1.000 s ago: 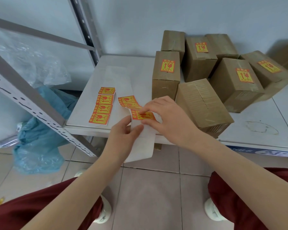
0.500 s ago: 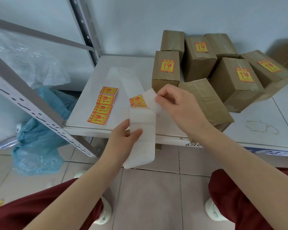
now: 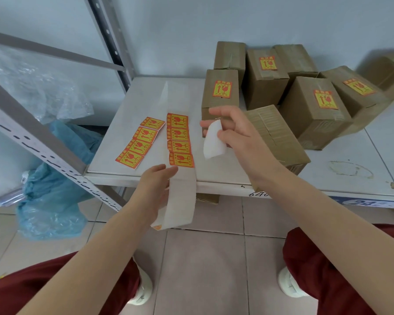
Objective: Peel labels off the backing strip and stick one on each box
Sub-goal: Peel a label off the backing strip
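Note:
A white backing strip [image 3: 180, 196] carrying several red-and-yellow labels [image 3: 179, 140] lies on the white shelf [image 3: 341, 155] and hangs over its front edge. My left hand [image 3: 155, 189] pinches the hanging bare part of that strip. My right hand [image 3: 234, 133] is raised above the shelf and pinches a peeled label [image 3: 213, 142], its white back toward me. Just right of that hand lies a brown box [image 3: 275, 137] with no label showing. Behind stand several brown boxes, three with labels visible [image 3: 223, 88], [image 3: 268, 62], [image 3: 325, 99].
A second short strip of labels [image 3: 140, 142] lies at the shelf's left. A grey perforated rack post [image 3: 43, 142] slants at left, with blue and clear plastic bags [image 3: 48, 196] behind it. My knees in dark red trousers and the tiled floor fill the bottom.
My right hand has pulled the label free of the strip and lifted it to the right. The strip has dropped flat on the shelf, showing several more labels. My left hand keeps hold of its bare end.

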